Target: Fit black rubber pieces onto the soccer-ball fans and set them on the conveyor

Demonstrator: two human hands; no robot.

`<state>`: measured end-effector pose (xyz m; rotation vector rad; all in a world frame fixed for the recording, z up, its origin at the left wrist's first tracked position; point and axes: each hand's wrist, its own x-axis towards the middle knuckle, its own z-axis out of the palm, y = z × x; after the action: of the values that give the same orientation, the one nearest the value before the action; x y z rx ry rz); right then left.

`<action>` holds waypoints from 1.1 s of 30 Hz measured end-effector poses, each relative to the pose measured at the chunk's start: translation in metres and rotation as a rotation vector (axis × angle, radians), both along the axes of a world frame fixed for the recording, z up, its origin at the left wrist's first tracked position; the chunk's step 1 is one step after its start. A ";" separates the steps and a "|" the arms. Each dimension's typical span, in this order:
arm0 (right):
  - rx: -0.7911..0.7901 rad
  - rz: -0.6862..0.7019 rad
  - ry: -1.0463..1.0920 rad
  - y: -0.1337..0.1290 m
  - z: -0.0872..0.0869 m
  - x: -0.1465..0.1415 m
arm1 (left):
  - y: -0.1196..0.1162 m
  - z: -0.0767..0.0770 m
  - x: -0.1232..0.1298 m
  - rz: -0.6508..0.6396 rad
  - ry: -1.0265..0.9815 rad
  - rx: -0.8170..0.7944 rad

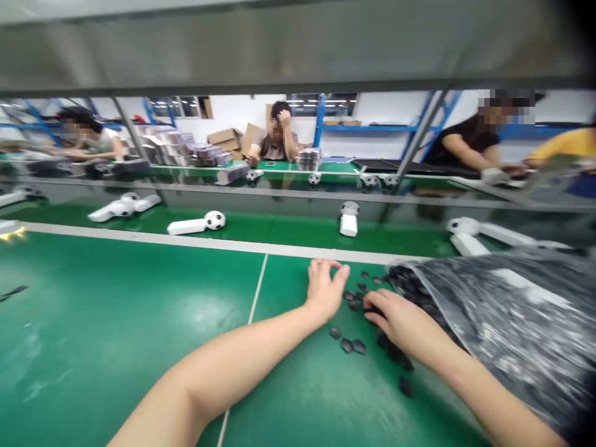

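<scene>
My left hand (326, 287) hovers low over the green work surface, fingers curled toward the thumb; whatever they may hold is hidden. To its right, my right hand (395, 318) has its thumb and fingers closed around a small black piece, mostly covered by the fingers. Loose flat black pieces (347, 345), some five-sided, lie between and below the hands. A heap of black pieces (410, 279) spills from the mouth of a clear plastic bag (516, 310) beside my right forearm.
Beyond a pale rail (186, 241), a green conveyor belt (270, 231) carries white handles with football-patterned balls (215, 220). Several people sit across it, near stacked boxes (205, 154). A grey shelf edge (279, 49) spans overhead. Dark pieces (13, 292) lie far left.
</scene>
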<state>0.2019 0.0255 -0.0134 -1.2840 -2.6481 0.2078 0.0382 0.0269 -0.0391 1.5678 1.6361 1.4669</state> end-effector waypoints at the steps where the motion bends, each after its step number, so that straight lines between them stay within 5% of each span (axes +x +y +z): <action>1: 0.013 -0.022 -0.024 0.001 0.005 0.003 | 0.001 -0.001 0.000 -0.010 -0.005 -0.014; 9: 0.087 -0.310 0.061 0.013 0.022 0.021 | 0.002 0.005 -0.007 -0.190 0.027 -0.107; 11: 0.085 -0.338 0.008 0.016 0.022 0.026 | -0.012 0.008 -0.014 -0.347 0.190 -0.128; 14: 0.070 -0.378 -0.104 0.020 0.022 0.031 | -0.031 0.008 -0.022 -0.621 0.735 -0.117; 19: 0.039 -0.424 -0.165 0.024 0.020 0.035 | -0.015 0.005 0.006 -0.606 1.029 -0.148; 25: -0.003 -0.449 -0.159 0.023 0.024 0.036 | 0.016 0.001 0.024 -0.563 0.704 -0.052; 29: -0.093 -0.297 -0.108 0.019 0.026 0.031 | 0.019 -0.001 0.008 -0.378 0.212 -0.030; 33: -0.111 -0.147 -0.030 0.016 0.023 0.025 | 0.021 -0.001 0.005 -0.315 0.139 -0.035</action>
<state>0.2271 0.0411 0.0100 -1.5213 -2.5844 0.3190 0.0436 0.0478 -0.0396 1.8449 1.3978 1.1826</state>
